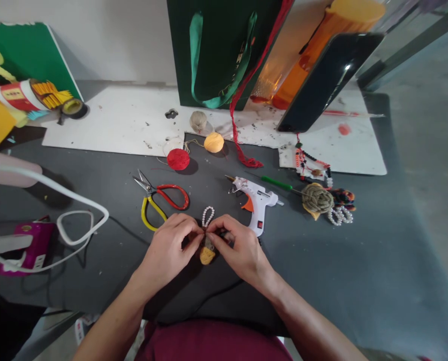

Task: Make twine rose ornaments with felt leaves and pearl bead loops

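A small yellow and brown knitted piece [207, 255] lies at the front middle of the dark table, with a loop of silvery beads [207, 214] rising from its top. My left hand [173, 245] pinches the base of the bead loop from the left, thumb against forefinger. From the right, my right hand [241, 245] pinches at the same spot, its fingertips meeting those of my left hand. What lies between the fingertips is too small to make out clearly. Scissors [152, 193] with red and yellow handles rest open beyond my left hand. Just beyond my right hand lies a white glue gun [259, 200].
Red [178, 159], yellow [213, 143] and grey [198, 121] yarn balls lie farther back. A dark green bag [216, 55] and a leaning phone [331, 80] stand behind. A rose-like knitted piece [317, 199] is at right, a white cable [73, 200] at left.
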Available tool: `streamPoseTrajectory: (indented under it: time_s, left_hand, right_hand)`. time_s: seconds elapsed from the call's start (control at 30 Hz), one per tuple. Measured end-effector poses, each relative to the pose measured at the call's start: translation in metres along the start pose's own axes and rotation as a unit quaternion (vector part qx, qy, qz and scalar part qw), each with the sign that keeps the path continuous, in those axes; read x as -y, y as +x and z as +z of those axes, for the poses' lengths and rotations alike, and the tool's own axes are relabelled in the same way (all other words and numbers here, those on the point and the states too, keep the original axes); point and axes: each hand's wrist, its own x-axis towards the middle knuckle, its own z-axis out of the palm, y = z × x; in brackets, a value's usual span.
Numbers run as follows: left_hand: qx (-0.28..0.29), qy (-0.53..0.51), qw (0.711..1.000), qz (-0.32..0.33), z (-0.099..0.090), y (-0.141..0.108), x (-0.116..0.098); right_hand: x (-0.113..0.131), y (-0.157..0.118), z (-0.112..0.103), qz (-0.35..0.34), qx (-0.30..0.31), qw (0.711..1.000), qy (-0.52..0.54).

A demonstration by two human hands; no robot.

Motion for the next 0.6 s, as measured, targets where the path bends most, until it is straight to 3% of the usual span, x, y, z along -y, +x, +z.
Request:
streamPoseTrajectory:
  time_s: [0.6]
  left_hand:
    - [-0.016,-0.011,1.0,-0.004,0.0008,-0.0024,-0.0013]
  right_hand:
    - [-0.0023,-0.0019,0.0021,-0.009,0.002,1.0,-0.015]
